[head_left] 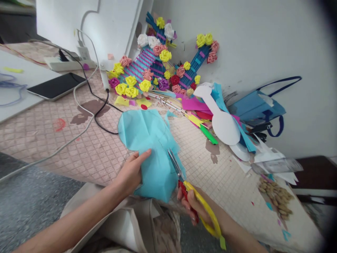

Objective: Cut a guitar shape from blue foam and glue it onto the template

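Note:
A sheet of light blue paper (155,140) lies over the near table edge, creased, with a pencil outline drawn on it and a rounded cut edge at its far left. My left hand (134,168) pinches the paper's left side, thumb on top, the other fingers mostly hidden beneath. In my right hand (193,203) is a pair of scissors (181,175) with one yellow and one red handle. Their blades point up and left, with the tips over the paper near the drawn line. Whether the blades are cutting through the paper cannot be made out.
Paper-flower decorations (142,66) lean at the back wall. White and black cables cross the table (31,140) near a tablet (56,86) and power strip (60,64). To the right are a white spoon-shaped cutout (225,124), a green marker (209,134), a blue bag (271,105) and peanuts (276,198).

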`<state>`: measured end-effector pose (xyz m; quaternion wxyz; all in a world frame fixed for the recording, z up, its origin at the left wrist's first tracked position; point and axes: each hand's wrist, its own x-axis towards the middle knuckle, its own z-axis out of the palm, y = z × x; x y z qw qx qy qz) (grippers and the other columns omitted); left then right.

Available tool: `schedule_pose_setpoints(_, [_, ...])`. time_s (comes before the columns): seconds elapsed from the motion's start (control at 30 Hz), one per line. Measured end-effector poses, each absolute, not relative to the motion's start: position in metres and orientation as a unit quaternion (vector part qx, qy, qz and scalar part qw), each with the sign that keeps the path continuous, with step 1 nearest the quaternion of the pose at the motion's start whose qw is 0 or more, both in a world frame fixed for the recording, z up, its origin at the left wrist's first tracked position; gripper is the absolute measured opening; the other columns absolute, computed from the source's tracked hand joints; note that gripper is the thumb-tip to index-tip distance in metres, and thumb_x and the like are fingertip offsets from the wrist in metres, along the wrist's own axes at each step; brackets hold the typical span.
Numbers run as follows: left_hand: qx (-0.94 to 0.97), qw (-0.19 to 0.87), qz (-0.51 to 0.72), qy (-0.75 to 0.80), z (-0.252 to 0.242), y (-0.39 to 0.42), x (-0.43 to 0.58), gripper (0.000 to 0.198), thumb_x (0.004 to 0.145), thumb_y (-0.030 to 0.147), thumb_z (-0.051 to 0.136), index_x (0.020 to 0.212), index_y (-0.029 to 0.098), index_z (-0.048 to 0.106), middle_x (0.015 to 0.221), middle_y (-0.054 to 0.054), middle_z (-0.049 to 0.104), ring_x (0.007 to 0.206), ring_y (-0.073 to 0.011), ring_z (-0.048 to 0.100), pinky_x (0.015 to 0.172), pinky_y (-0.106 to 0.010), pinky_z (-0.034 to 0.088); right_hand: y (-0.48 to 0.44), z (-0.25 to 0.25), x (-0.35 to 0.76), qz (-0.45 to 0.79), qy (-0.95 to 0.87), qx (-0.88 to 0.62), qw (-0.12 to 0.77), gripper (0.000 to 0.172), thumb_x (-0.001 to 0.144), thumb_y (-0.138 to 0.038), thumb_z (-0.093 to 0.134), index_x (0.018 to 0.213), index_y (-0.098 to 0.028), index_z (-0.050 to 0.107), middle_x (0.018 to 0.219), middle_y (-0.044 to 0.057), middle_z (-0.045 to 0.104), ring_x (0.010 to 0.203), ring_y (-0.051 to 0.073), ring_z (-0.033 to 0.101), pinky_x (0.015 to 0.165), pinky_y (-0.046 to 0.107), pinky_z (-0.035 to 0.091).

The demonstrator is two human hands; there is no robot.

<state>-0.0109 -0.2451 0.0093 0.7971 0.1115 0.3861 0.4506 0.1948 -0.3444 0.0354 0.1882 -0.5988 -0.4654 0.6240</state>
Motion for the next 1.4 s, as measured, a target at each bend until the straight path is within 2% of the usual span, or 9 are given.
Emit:
schedule_pose_setpoints(0.13, [0.093, 0.812, 0.427, 0.388, 0.016, -0.235, -0.010, 0.023, 0.086, 0.026, 0.064, 0.106, 0.015, 0.067, 0.106, -0.010, 0.073, 0.100, -0.0254, 0.068, 0.092, -0.036, 0.054, -0.347, 0.024, 0.199, 0.647, -0.454, -0.576, 0.209, 0.059, 0.084, -0.075, 0.036, 0.094, -0.019, 0.049, 0.058, -0.008, 0.039, 0.039, 0.005, 0.035, 0.040, 0.019, 0.036])
schedule_pose_setpoints(0.23, [0.068, 0.812, 0.425, 0.394, 0.021, -0.229, -0.007, 0.026, 0.088, 0.017, 0.057, 0.112, 0.010, 0.064, 0.107, -0.014, 0.072, 0.101, -0.0257, 0.068, 0.092, -0.037, 0.054, -0.350, 0.018, 0.200, 0.663, -0.443, -0.565, 0.216, 0.056, 0.086, -0.073, 0.037, 0.093, -0.019, 0.049, 0.057, -0.008, 0.040, 0.038, 0.005, 0.034, 0.038, 0.019, 0.037])
schedule_pose_setpoints(0.3, [0.068, 0.805, 0.427, 0.405, 0.023, -0.228, -0.006, 0.024, 0.088, 0.012, 0.055, 0.110, 0.007, 0.064, 0.106, -0.015, 0.072, 0.099, -0.0252, 0.069, 0.093, -0.036, 0.055, -0.352, 0.017, 0.200, 0.663, -0.441, -0.566, 0.213, 0.055, 0.087, -0.072, 0.035, 0.091, -0.019, 0.049, 0.057, -0.007, 0.041, 0.038, 0.006, 0.035, 0.038, 0.019, 0.038])
schedule_pose_setpoints(0.47, [0.068, 0.797, 0.445, 0.403, 0.020, -0.230, -0.007, 0.017, 0.087, 0.011, 0.058, 0.101, 0.007, 0.067, 0.104, -0.015, 0.073, 0.100, -0.0241, 0.069, 0.093, -0.033, 0.055, -0.359, 0.016, 0.202, 0.643, -0.456, -0.579, 0.208, 0.055, 0.088, -0.071, 0.032, 0.092, -0.019, 0.050, 0.056, -0.008, 0.040, 0.038, 0.006, 0.035, 0.039, 0.019, 0.038])
schedule_pose_setpoints(0.73, [0.090, 0.801, 0.458, 0.375, 0.009, -0.231, -0.010, 0.019, 0.089, 0.011, 0.054, 0.103, 0.009, 0.067, 0.100, -0.013, 0.073, 0.099, -0.0231, 0.069, 0.091, -0.033, 0.056, -0.364, 0.016, 0.204, 0.627, -0.460, -0.592, 0.211, 0.055, 0.088, -0.072, 0.032, 0.097, -0.020, 0.048, 0.058, -0.008, 0.039, 0.040, 0.006, 0.034, 0.040, 0.019, 0.038])
schedule_pose_setpoints(0.97, [0.089, 0.786, 0.471, 0.390, 0.007, -0.233, -0.008, 0.013, 0.085, 0.011, 0.061, 0.096, 0.011, 0.068, 0.098, -0.011, 0.074, 0.098, -0.0229, 0.069, 0.091, -0.032, 0.056, -0.365, 0.016, 0.202, 0.625, -0.471, -0.592, 0.193, 0.053, 0.089, -0.069, 0.035, 0.094, -0.019, 0.051, 0.059, -0.007, 0.042, 0.040, 0.005, 0.036, 0.042, 0.019, 0.041])
schedule_pose_setpoints(1.13, [0.088, 0.781, 0.470, 0.402, 0.007, -0.237, -0.006, 0.010, 0.082, 0.013, 0.066, 0.093, 0.013, 0.067, 0.094, -0.009, 0.074, 0.097, -0.0220, 0.069, 0.092, -0.031, 0.055, -0.359, 0.016, 0.199, 0.638, -0.464, -0.580, 0.206, 0.057, 0.087, -0.072, 0.034, 0.094, -0.018, 0.053, 0.058, -0.006, 0.041, 0.040, 0.006, 0.034, 0.040, 0.019, 0.040])
schedule_pose_setpoints(1.27, [0.087, 0.782, 0.465, 0.407, 0.009, -0.238, -0.006, 0.010, 0.085, 0.012, 0.062, 0.093, 0.013, 0.067, 0.096, -0.008, 0.073, 0.094, -0.0200, 0.069, 0.090, -0.029, 0.056, -0.353, 0.023, 0.196, 0.645, -0.460, -0.574, 0.208, 0.062, 0.086, -0.075, 0.031, 0.094, -0.018, 0.052, 0.060, -0.005, 0.043, 0.042, 0.006, 0.038, 0.042, 0.020, 0.041])
schedule_pose_setpoints(1.4, [0.087, 0.784, 0.460, 0.408, 0.010, -0.240, -0.007, 0.005, 0.085, 0.013, 0.063, 0.087, 0.013, 0.067, 0.088, -0.006, 0.073, 0.086, -0.0176, 0.069, 0.088, -0.028, 0.056, -0.346, 0.027, 0.192, 0.668, -0.454, -0.551, 0.209, 0.064, 0.082, -0.079, 0.031, 0.088, -0.018, 0.050, 0.055, -0.006, 0.042, 0.040, 0.006, 0.039, 0.042, 0.019, 0.040])
